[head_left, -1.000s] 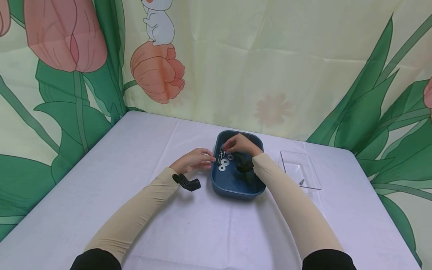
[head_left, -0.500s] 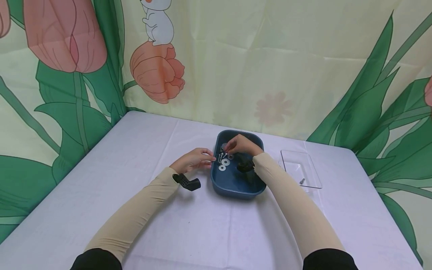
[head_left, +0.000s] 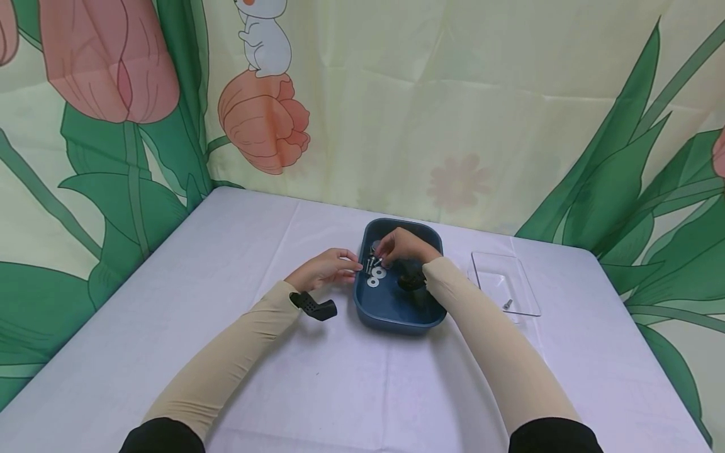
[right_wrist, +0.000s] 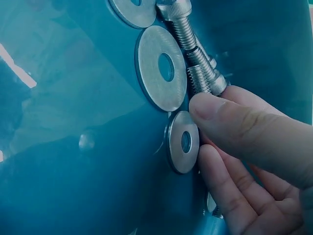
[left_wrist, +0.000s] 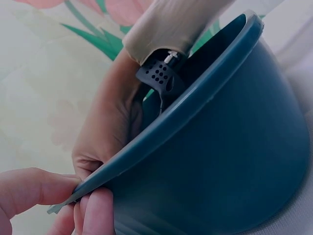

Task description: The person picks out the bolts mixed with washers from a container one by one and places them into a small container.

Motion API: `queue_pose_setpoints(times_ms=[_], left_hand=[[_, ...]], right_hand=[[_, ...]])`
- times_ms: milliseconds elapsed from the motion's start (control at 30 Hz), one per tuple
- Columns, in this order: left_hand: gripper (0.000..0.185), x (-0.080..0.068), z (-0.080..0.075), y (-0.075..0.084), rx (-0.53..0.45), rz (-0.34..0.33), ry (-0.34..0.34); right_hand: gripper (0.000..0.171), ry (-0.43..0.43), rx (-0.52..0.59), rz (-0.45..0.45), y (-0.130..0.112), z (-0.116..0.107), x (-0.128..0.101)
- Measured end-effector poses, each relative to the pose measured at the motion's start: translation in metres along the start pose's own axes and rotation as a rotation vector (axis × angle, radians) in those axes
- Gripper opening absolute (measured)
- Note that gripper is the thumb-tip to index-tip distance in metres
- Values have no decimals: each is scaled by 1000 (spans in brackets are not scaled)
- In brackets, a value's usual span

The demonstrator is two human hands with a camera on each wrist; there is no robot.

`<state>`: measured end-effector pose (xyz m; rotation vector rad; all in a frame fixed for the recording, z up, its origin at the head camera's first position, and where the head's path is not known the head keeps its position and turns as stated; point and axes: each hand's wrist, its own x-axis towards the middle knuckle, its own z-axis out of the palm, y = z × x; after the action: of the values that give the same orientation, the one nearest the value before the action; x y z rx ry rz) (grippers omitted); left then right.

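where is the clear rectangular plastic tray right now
In the head view, the clear rectangular plastic tray lies on the white cloth-covered table, right of the dark blue plastic basin, beside the beige right sleeve.

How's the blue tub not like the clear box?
The blue tub is dark blue; the clear box is see-through. The blue tub looks bigger than the clear box. The left hand pinches the tub's rim; nobody touches the clear box. Both sit on white cloth.

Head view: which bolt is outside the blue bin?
The lone bolt at the near end of the clear tray; other visible bolts are inside the blue bin.
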<state>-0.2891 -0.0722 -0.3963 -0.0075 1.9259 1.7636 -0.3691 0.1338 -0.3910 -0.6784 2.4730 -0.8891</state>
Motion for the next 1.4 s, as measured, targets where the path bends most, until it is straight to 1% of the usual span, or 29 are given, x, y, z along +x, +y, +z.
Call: queue_pose_setpoints(times_ms=[367,600,833,1133,1400], left_hand=[[10,-2,1,1,5,-12,21],[7,-3,1,1,-15,-1,7],[8,-3,1,1,-8,-2,8],[8,-2,2,1,-7,-22,21],[8,-1,2,2,-8,-17,25]], right_hand=[[16,11,-26,28,3,0,2],[12,-7,-45,-4,0,0,-1],[11,-12,-48,-1,1,0,0],[12,-26,-68,-20,0,3,2],[11,-34,-125,-70,2,3,5]])
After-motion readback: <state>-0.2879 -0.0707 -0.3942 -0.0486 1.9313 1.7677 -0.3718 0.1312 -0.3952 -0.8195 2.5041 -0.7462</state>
